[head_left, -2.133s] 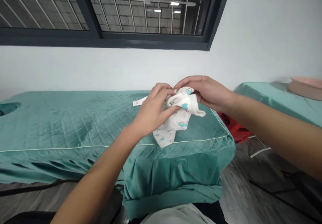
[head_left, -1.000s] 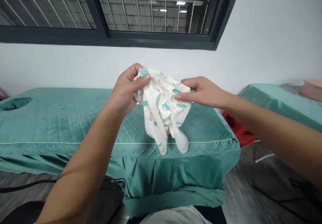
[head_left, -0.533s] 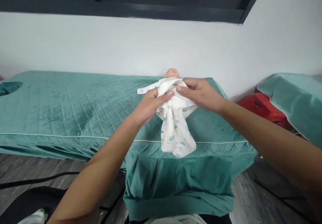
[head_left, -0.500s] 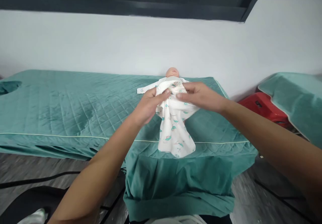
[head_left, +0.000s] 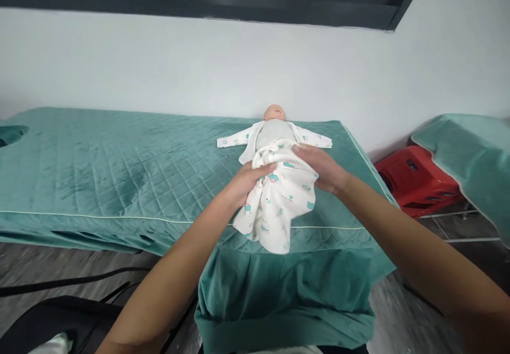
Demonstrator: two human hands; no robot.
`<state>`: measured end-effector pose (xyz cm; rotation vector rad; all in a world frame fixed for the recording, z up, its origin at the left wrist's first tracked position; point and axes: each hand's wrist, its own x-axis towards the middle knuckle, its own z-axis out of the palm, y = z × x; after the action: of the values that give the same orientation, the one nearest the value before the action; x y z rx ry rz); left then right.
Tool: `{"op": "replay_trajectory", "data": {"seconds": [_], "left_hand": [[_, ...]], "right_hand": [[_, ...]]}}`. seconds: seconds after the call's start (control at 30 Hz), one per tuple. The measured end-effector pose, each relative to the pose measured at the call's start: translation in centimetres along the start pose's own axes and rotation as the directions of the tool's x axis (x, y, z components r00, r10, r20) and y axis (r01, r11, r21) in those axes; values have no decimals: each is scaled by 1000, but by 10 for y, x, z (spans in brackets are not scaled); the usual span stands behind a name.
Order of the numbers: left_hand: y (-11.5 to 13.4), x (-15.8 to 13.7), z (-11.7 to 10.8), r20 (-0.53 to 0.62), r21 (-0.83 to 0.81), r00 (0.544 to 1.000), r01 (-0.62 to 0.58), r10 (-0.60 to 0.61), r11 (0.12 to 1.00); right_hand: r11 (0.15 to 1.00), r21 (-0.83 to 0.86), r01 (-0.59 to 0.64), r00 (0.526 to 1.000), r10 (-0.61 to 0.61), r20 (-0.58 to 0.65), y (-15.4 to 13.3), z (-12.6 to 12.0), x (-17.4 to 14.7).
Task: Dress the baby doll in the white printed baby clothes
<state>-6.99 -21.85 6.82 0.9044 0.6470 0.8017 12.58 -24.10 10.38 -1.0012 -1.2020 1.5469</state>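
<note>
A baby doll (head_left: 274, 113) lies on its back on the green quilted bed cover, head toward the wall. Its grey torso (head_left: 274, 131) shows between the parted fronts of a white printed top (head_left: 235, 139), whose sleeves spread to both sides. White baby pants (head_left: 285, 189) with green prints lie over the doll's lower body, which they hide. My left hand (head_left: 251, 180) grips their left side near the waist, thumb on top. At the right side of the waistband, my right hand (head_left: 322, 167) is closed on the same fabric, its fingertips partly hidden.
The green quilted cover (head_left: 99, 173) stretches left along the white wall, and its front edge drapes down. A red plastic stool (head_left: 418, 181) stands at the right beside another green-covered surface (head_left: 474, 157). A dark window frame (head_left: 263, 3) runs above.
Both hands have drawn the pants down and toward me, uncovering the doll's torso and the right sleeve. The waistband lies lower, and the legs have swung left.
</note>
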Motion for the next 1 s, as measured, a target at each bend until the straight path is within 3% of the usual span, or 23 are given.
{"op": "replay_trajectory", "data": {"seconds": [0.1, 0.17, 0.27, 0.37, 0.5, 0.6, 0.7, 0.77, 0.8, 0.87, 0.93, 1.0], "left_hand": [[0, 3, -3, -27, -35, 999, -28, 27, 999], [-5, 2, -4, 4, -26, 1000, 2, -2, 1000], [-14, -5, -4, 56, -21, 997, 45, -44, 999], [-19, -10, -1, 125, 42, 983, 129, -133, 991], [-21, -8, 3, 89, 67, 988, 119, -125, 991], [-26, -2, 2, 22, 78, 993, 110, -112, 991], [-37, 6, 3, -13, 256, 990, 139, -141, 957], [-44, 11, 7, -28, 527, 996, 88, -87, 845], [-47, 13, 10, -30, 683, 998, 57, -51, 728], [-49, 15, 18, -18, 910, 1000, 16, 1, 415], [-50, 16, 25, -9, 987, 1000, 7, 12, 162], [-51, 15, 30, 2, 1000, 1000, -2, 9, 24]], "right_hand": [[960, -256, -117, 964, 172, 204, 7, 2, -11], [927, -352, -130, 952, 216, 216, 10, 3, -15], [974, -208, -86, 994, 97, 44, 11, 4, -13], [999, 52, -14, 995, 19, -96, 8, 1, -9], [978, 194, -83, 988, 106, -112, 11, -6, -14], [975, 105, -194, 969, 207, -132, 30, -14, -28], [946, 37, -323, 936, 325, -132, 60, -22, -42], [941, -6, -337, 925, 330, -188, 82, -28, -47], [942, -61, -329, 921, 306, -243, 91, -31, -49], [932, -198, -305, 915, 228, -333, 106, -34, -50], [916, -292, -273, 916, 155, -370, 116, -34, -50], [919, -310, -244, 917, 115, -382, 121, -32, -51]]}}
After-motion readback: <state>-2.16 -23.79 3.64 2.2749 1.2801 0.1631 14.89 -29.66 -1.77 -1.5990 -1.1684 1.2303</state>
